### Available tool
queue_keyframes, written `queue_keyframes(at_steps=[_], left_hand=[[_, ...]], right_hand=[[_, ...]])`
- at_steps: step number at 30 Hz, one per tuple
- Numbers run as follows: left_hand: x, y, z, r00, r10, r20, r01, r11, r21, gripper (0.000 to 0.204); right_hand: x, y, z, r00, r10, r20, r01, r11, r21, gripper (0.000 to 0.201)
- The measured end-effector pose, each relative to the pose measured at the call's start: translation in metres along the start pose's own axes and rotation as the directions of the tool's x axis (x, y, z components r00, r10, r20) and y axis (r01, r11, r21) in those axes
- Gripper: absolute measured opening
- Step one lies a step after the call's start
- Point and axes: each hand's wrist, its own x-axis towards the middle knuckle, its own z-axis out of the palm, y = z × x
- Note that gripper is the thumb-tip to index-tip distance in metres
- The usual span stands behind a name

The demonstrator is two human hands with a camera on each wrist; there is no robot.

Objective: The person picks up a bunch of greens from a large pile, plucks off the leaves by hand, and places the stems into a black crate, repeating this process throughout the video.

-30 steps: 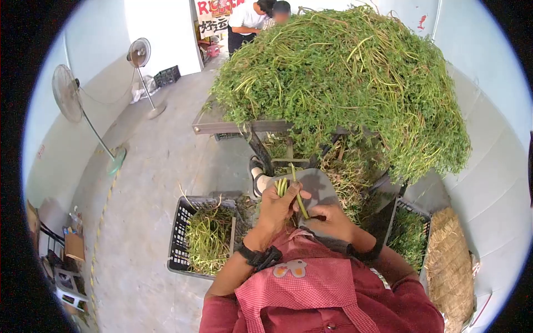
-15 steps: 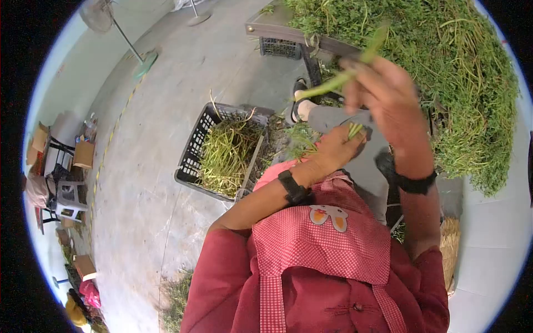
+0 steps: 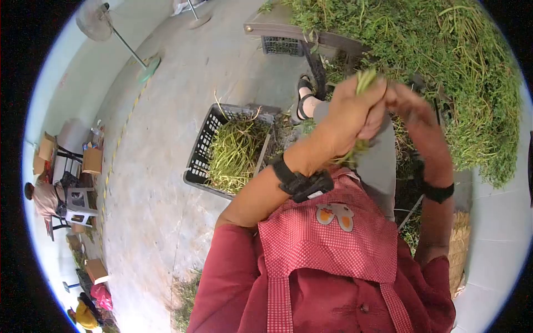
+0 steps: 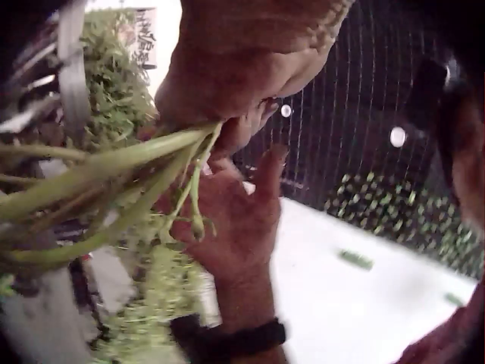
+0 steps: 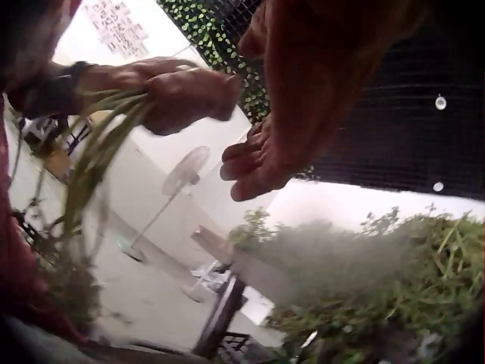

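My left hand [image 3: 350, 114] grips a bunch of slender green stems [image 3: 365, 81], raised in front of the lap. Their tips show above the fist in the head view. In the left wrist view the stems [image 4: 98, 174] trail away from the fist, while in the right wrist view they hang below it. Just to its right is my right hand [image 3: 413, 105], blurred, with its fingers extended toward the left fist. Nothing shows between the fingers of the right hand [image 5: 292, 129] in the right wrist view. The left wrist view shows its palm and raised thumb.
A large heap of leafy greens [image 3: 444, 50] covers the table [image 3: 316, 38] ahead. On the floor to the left stands a black crate [image 3: 202, 141] holding loose stems [image 3: 233, 152]. Farther left are a standing fan [image 3: 130, 47], a pale stool [image 3: 82, 204] and cardboard boxes [image 3: 92, 160].
The head view has tilted down and turned left. My left hand has risen with the stems. The single stem in my right hand half a second ago is no longer there; that hand is now beside the left.
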Motion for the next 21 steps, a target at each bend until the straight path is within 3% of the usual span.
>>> queue_keyframes(at_steps=[1, 2, 3, 4, 5, 6, 8, 9, 11, 12, 14, 16, 18, 21], left_hand=[[0.004, 0.011, 0.012, 1.000, -0.006, 0.004, 0.006, 1.000, 0.004, 0.026], [0.009, 0.022, 0.022, 0.995, 0.051, 0.089, -0.036, 0.986, -0.162, 0.029], [0.013, 0.029, 0.027, 0.980, 0.119, 0.160, -0.061, 0.943, -0.328, 0.032], [0.017, 0.032, 0.030, 0.980, 0.117, 0.159, -0.060, 0.943, -0.326, 0.032], [0.023, 0.033, 0.032, 0.955, 0.206, 0.211, -0.105, 0.906, -0.411, 0.033], [0.027, 0.033, 0.033, 0.921, 0.297, 0.253, -0.140, 0.857, -0.495, 0.034], [0.029, 0.024, 0.031, 0.918, 0.322, 0.234, -0.146, 0.819, -0.555, 0.030], [0.028, 0.017, 0.031, 0.944, 0.283, 0.170, -0.127, 0.786, -0.605, 0.031], [0.029, -0.003, 0.020, 0.968, 0.222, 0.119, -0.092, 0.753, -0.652, 0.032], [0.028, -0.016, 0.010, 0.968, 0.221, 0.122, -0.088, 0.749, -0.657, 0.032], [0.024, -0.042, -0.012, 0.996, 0.006, -0.085, -0.056, 0.802, -0.595, 0.026], [0.016, -0.069, -0.050, 0.927, -0.226, -0.300, 0.042, 0.856, -0.515, 0.020], [0.000, -0.091, -0.083, 0.842, -0.348, -0.412, 0.043, 0.805, -0.592, 0.015], [-0.012, -0.091, -0.097, 0.867, -0.350, -0.354, 0.038, 0.757, -0.653, 0.012]], right_hand=[[-0.013, 0.005, 0.005, 1.000, -0.011, 0.002, 0.011, 0.998, -0.058, 0.059], [-0.016, -0.001, 0.010, 1.000, -0.017, 0.000, 0.017, 0.998, -0.057, 0.059], [-0.016, -0.011, 0.016, 0.992, 0.070, 0.103, -0.055, 0.988, -0.141, 0.053], [-0.016, -0.023, 0.023, 0.966, 0.168, 0.196, -0.121, 0.965, -0.231, 0.048], [-0.015, -0.038, 0.030, 0.963, 0.257, 0.081, -0.229, 0.940, -0.254, 0.039], [-0.013, -0.061, 0.027, 0.963, 0.258, 0.081, -0.230, 0.940, -0.252, 0.039], [-0.014, -0.100, 0.018, 0.954, 0.296, 0.046, -0.213, 0.778, -0.590, 0.033], [-0.016, -0.103, 0.016, 0.950, 0.308, 0.045, -0.224, 0.776, -0.589, 0.033], [-0.017, -0.105, 0.010, 0.940, 0.342, -0.003, -0.192, 0.519, -0.833, 0.033], [-0.020, -0.092, 0.005, 0.938, 0.346, -0.008, -0.197, 0.514, -0.835, 0.033], [-0.027, -0.030, -0.004, 0.903, 0.373, 0.212, -0.037, 0.561, -0.827, 0.036], [-0.035, 0.022, -0.009, 0.938, 0.263, 0.224, -0.027, 0.703, -0.710, 0.039], [-0.042, 0.054, -0.013, 0.902, 0.396, 0.169, -0.234, 0.780, -0.580, 0.037], [-0.051, 0.056, -0.004, 0.892, 0.437, 0.115, -0.303, 0.768, -0.564, 0.036]])
